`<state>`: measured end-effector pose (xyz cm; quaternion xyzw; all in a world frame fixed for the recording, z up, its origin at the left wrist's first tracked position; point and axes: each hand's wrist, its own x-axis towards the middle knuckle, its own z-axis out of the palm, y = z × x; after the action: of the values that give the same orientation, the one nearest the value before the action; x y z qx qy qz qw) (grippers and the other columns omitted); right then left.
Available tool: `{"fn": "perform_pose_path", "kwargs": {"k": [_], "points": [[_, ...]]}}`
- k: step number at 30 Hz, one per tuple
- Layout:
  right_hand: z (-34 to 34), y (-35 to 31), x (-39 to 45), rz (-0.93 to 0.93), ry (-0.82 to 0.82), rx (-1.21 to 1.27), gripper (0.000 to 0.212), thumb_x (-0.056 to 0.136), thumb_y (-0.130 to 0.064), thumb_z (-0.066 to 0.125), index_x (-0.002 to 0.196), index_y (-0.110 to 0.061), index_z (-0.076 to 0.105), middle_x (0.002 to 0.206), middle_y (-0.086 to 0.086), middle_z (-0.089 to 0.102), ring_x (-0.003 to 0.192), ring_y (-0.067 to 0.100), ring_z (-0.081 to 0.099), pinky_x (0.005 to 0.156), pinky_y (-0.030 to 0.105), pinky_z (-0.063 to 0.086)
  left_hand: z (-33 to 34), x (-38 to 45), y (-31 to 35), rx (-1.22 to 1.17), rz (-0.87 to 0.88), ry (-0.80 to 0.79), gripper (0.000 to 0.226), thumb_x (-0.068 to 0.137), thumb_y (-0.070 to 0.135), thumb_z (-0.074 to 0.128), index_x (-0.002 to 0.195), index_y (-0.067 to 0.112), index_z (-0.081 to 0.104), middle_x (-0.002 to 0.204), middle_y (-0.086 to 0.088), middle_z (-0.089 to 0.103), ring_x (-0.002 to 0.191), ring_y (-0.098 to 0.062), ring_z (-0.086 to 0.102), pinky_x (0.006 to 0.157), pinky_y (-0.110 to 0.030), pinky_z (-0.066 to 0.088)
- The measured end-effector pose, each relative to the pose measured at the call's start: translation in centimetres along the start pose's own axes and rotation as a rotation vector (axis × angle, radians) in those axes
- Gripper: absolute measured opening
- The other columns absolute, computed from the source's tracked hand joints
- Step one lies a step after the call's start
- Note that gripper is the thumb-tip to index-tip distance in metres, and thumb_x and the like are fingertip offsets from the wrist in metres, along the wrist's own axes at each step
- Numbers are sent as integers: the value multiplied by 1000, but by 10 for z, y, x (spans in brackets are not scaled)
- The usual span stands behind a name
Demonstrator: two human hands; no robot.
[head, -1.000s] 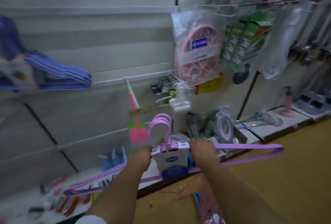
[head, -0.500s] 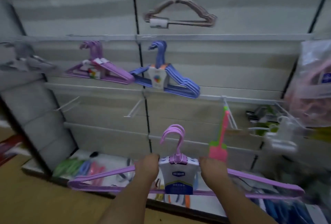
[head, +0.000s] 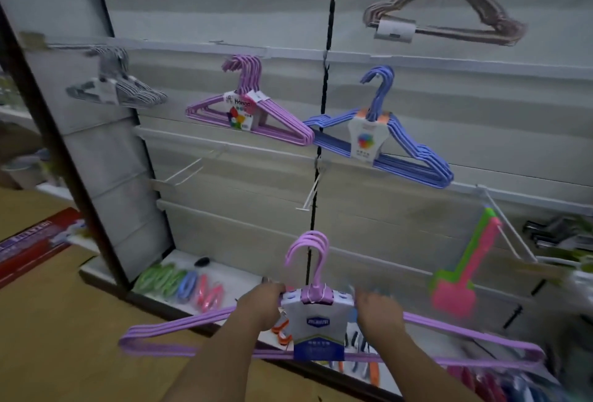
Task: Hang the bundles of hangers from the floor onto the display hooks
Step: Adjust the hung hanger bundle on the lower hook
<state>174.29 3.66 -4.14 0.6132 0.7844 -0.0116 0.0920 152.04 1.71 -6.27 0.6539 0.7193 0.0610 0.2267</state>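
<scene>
Below empty hooks (head: 309,197), both hands grip purple hanger bundle (head: 317,318) w/ clearance.

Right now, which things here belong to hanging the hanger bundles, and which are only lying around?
Job:
- purple bundle, held by left hand and right hand
- empty hooks
- hung bundles: purple, blue, grey, brown

Lying about:
- pink-green tool
- clips on bottom shelf
</scene>
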Motion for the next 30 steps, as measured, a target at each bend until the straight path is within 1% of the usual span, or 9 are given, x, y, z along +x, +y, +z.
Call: {"fn": "perform_pose_path", "kwargs": {"k": [2, 4, 7, 10, 14, 18, 22, 26, 30], "points": [[7, -4, 12, 4, -25, -11, 33, 97, -8, 43, 129, -14, 46, 118, 5, 63, 105, 21, 63, 81, 33, 51, 4, 15, -8, 29, 5, -6, 45, 86, 5, 47, 128, 21, 52, 124, -4, 57, 113, -25, 55, 90, -34, 46], [15, -3, 25, 9, -47, -20, 35, 97, -7, 41, 132, -14, 45, 120, 6, 64, 107, 23, 63, 83, 34, 51, 11, 35, -12, 29, 12, -17, 44, 87, 8, 48, 128, 22, 53, 127, -5, 56, 117, -26, 53, 90, -34, 44], [26, 4, 50, 29, -70, 9, 36, 98, -7, 40, 132, -15, 46, 120, 6, 64, 107, 21, 63, 84, 34, 52, 17, 66, -9, -5, 24, -1, 42, 86, 7, 52, 125, 22, 58, 124, -7, 59, 113, -26, 56, 89, -32, 45], [35, 13, 80, 65, -99, 28, 29, 98, -12, 43, 126, -16, 52, 119, 5, 64, 107, 20, 63, 86, 33, 52, 21, 98, -3, -2, 52, 7, 46, 87, 5, 50, 127, 25, 57, 123, -7, 60, 111, -26, 57, 86, -31, 46], [50, 22, 123, 97, -121, 56, 26, 98, -17, 45, 122, -15, 56, 119, 5, 65, 109, 21, 63, 88, 33, 51, 26, 146, -2, 24, 84, 14, 41, 89, 7, 48, 119, 30, 62, 114, -3, 62, 101, -23, 59, 75, -29, 45], [57, 27, 161, 117, -132, 56, 29, 96, -16, 43, 122, -14, 57, 119, 5, 65, 110, 24, 63, 89, 32, 50, 25, 190, -6, 74, 135, 15, 38, 88, 12, 49, 119, 30, 61, 111, -6, 59, 102, -26, 59, 79, -33, 49], [61, 27, 193, 150, -158, 101, 29, 94, -15, 45, 119, -13, 58, 119, 6, 64, 109, 25, 62, 89, 32, 50, 23, 230, -14, 98, 186, 36, 36, 90, 16, 50, 121, 31, 60, 108, -8, 56, 102, -30, 58, 80, -33, 48], [63, 20, 220, 186, -137, 116, 27, 93, -14, 45, 118, -15, 56, 118, 6, 64, 108, 26, 62, 86, 33, 50, 19, 262, -23, 110, 219, 122, 41, 90, 13, 48, 127, 28, 58, 110, -9, 56, 102, -30, 57, 80, -32, 45], [61, 9, 233, 198, -91, 104, 27, 95, -14, 43, 120, -15, 51, 117, 5, 64, 107, 26, 62, 83, 32, 49, 10, 271, -30, 85, 245, 245, 48, 89, 8, 47, 131, 30, 56, 113, -8, 58, 103, -30, 56, 81, -30, 43]]}}
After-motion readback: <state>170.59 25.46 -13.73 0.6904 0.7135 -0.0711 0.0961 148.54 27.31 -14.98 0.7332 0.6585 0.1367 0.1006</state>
